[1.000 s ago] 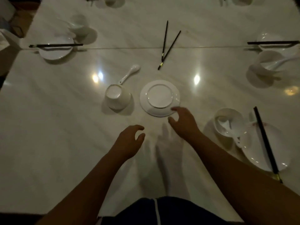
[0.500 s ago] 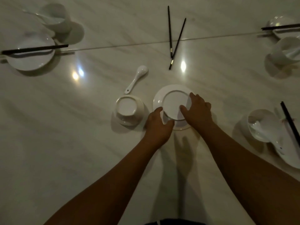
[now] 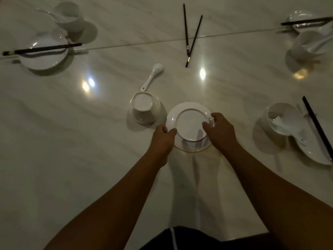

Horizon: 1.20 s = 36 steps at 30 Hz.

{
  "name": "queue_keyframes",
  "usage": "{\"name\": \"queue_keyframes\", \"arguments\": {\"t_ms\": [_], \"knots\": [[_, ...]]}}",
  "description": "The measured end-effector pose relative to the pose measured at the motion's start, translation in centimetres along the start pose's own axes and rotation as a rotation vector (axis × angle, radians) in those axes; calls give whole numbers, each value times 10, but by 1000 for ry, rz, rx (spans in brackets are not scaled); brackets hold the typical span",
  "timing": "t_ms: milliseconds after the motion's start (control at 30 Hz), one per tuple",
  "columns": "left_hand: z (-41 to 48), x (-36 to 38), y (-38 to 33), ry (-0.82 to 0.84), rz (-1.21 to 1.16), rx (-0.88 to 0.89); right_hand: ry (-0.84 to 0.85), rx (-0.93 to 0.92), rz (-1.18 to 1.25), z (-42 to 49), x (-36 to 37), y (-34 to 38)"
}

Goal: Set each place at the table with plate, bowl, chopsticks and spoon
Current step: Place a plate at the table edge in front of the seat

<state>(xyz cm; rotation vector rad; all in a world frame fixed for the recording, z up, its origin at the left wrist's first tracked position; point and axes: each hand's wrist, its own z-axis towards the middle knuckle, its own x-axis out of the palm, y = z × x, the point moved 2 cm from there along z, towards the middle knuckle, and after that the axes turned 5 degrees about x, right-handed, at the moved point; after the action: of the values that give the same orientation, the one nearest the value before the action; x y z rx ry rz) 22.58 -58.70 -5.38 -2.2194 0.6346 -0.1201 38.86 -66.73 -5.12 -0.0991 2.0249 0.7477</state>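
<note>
Both hands pinch the upturned plate [image 3: 189, 123]: left hand [image 3: 163, 139] at its left rim, right hand [image 3: 220, 131] at its right. Inverted bowl [image 3: 144, 110] sits just beside it on the counter [image 3: 72, 141].

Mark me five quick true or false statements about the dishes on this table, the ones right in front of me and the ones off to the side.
1. The left hand and right hand both grip the middle plate at its rim. True.
2. The bowl beside that plate stands mouth up. False: it is upside down, with its foot on top.
3. The loose spoon sits inside that bowl. False: it lies on the table beyond the bowl.
4. The loose chopsticks lie on the table beyond the middle plate. True.
5. The far-left plate has nothing on it. False: a pair of chopsticks lies across it.
</note>
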Motion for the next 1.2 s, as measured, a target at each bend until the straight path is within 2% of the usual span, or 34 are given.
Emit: {"name": "queue_keyframes", "arguments": {"t_ms": [200, 400, 667, 733, 833, 900, 1000, 1067, 1200], "knots": [[-1, -3, 2, 29, 102, 22, 90, -109, -279, -18, 9, -2], [-2, 1, 1, 11, 90, -24, 214, -82, -301, -22, 3, -2], [3, -1, -12, 28, -4, -132, 263, -92, -250, -18, -10, -2], [-5, 2, -16, 54, 4, -109, 281, -84, -214, -17, -9, -4], [-20, 5, -26, 123, -72, -4, 308, 6, -36, -21, -7, -9], [-33, 2, -37, 167, -47, 118, 312, 55, 192, -27, -9, -8], [-60, -8, -50, 205, 201, 375, 353, 236, 627, -42, -19, -2], [-83, -16, -55, 222, 386, 565, 457, 356, 866, -54, -25, 4], [-126, -39, -47, 188, 654, 687, 646, 505, 1123, -76, -39, 18]]}}
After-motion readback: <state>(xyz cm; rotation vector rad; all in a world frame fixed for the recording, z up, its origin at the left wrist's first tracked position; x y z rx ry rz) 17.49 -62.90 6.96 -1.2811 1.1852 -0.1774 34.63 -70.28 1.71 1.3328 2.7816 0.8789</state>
